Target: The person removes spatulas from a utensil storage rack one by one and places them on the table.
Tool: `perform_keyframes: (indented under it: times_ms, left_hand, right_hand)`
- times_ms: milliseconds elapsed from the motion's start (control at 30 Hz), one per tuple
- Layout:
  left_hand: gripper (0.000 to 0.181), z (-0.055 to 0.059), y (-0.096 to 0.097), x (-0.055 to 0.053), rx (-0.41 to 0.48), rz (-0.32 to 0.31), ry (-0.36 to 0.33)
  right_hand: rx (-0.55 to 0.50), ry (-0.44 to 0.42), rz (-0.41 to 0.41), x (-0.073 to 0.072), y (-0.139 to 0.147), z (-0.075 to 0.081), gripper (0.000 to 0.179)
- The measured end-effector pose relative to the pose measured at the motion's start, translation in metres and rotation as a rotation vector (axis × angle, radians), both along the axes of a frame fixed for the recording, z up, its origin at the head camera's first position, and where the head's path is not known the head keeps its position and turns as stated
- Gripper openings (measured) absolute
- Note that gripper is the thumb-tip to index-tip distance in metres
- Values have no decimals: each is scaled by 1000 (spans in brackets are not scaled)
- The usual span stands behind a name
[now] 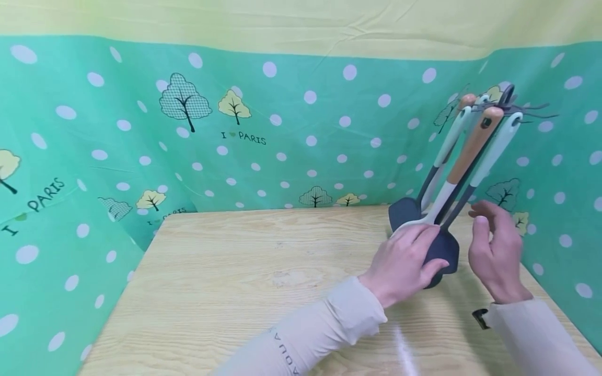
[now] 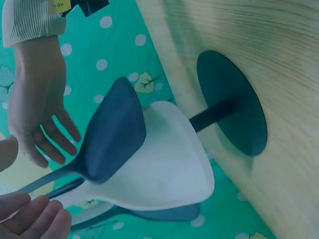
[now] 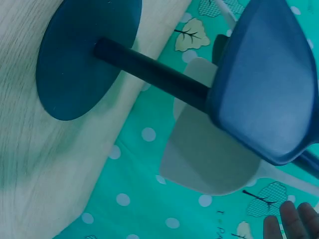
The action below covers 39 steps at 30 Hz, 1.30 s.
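Note:
A black utensil stand with a round base (image 2: 251, 114) and thin hooks (image 1: 536, 108) stands at the table's right side. Several kitchen utensils hang from it, among them a white turner with a brown handle (image 1: 472, 149) and a dark turner (image 1: 447, 250) with a mint handle (image 1: 498, 146). My left hand (image 1: 406, 261) is in front of the utensil heads, thumb spread from the fingers. In the left wrist view its fingers (image 2: 37, 219) lie beside the utensil necks; whether they touch cannot be told. To the stand's right, my right hand (image 1: 498, 250) is loosely bent and holds nothing.
The pale wooden table (image 1: 226, 282) reaches left from the stand. A green dotted cloth (image 1: 291, 156) with trees hangs behind it and along both sides. A small black object (image 1: 481, 318) sits at the right sleeve's cuff.

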<state>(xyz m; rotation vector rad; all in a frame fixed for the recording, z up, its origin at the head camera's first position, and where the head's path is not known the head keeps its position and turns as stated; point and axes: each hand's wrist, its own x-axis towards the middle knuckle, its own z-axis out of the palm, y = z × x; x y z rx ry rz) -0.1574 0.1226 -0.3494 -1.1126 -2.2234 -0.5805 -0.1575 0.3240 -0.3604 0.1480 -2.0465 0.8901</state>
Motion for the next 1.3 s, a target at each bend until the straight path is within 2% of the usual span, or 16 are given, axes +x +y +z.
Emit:
perform_keyframes:
  times_ms: [200,433,700,800,1033,1300]
  left_hand:
    - [45,-1,16,-3,-6,36,4]
    - [46,1,30,-5,21,45,-33]
    - [43,-2,40,-9,48,91,-28]
    - [43,-5,42,-11,57,113,-22]
    - [42,-11,49,-16,78,125,-18]
    - [32,-13,53,-21,131,151,-36]
  right_hand:
    - [-34,-139,-46,-5,0,-3,36]
    - [-77,-276,-19,-9,3,-4,39]
    - [-108,-430,-50,-13,3,2,43]
    - [-111,-445,-14,-15,2,3,40]
    - [-99,-419,28,-20,3,1,29]
    - [-145,-485,100,-25,9,-4,30]
